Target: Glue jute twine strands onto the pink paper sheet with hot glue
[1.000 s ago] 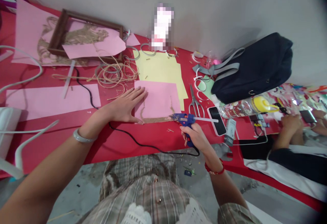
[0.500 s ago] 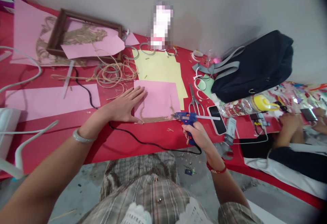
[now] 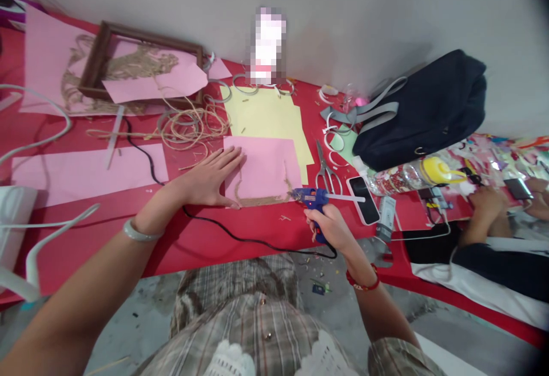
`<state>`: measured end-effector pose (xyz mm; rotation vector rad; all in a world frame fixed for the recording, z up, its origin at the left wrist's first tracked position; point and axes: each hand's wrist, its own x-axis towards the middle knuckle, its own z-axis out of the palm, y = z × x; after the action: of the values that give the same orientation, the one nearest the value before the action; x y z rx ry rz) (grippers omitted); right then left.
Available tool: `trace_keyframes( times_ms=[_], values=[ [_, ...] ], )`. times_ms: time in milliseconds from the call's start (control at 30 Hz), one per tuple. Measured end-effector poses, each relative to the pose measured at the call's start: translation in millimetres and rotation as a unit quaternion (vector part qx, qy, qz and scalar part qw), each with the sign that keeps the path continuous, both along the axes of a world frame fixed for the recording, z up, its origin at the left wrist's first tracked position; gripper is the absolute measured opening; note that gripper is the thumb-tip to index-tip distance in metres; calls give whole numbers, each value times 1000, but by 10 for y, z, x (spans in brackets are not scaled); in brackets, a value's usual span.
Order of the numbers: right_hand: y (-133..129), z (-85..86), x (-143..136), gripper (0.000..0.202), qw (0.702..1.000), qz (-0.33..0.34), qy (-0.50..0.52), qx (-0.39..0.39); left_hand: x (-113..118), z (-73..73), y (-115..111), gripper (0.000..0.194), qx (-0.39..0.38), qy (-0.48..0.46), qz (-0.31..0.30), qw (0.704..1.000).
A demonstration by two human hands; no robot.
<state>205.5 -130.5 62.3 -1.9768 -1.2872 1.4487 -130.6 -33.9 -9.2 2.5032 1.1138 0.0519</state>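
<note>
My left hand lies flat with its fingers stretched out on the left side of a pink sheet of paper. Brown twine runs along the sheet's lower edge and partly up both sides. My right hand is wrapped round the handle of a blue hot glue gun. A clear glue stick sticks out of its back end. The nozzle meets the lower right corner of the sheet, at the twine. A black cord trails from the handle to the left across the red table.
Loose twine, a brown wooden frame and yellow paper lie behind. Scissors, a phone, a bottle and a dark bag are at the right. Another person's hands show at far right.
The view has shifted slightly. Both hands and the glue gun hold nearly the same place on the paper.
</note>
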Motion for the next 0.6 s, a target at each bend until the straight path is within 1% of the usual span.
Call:
trace_keyframes(
  times_ms=[67,133,200,267,367,433,533,600],
  values=[
    [-24,8,0,33,1000,5,-4,11,-2,13,0,142,2,2,2,1000],
    [-65,29,27,33,999,-8,6,35,-6,27,2,142,2,6,7,1000],
    [-122,60,81,32,996,-41,28,81,-7,36,5,142,0,10,9,1000],
    [-193,90,146,31,984,-85,53,146,-5,30,7,143,4,8,6,1000],
    [-323,126,200,30,952,-154,92,250,-7,-16,8,143,22,-1,7,1000],
    [-423,146,173,31,926,-185,141,297,-23,-55,13,145,31,-7,12,999],
    [-572,166,37,33,892,-202,240,326,-63,-72,30,146,22,-26,18,999],
    [-644,159,-94,34,867,-217,301,332,-69,-20,23,135,10,-65,25,998]
  ],
)
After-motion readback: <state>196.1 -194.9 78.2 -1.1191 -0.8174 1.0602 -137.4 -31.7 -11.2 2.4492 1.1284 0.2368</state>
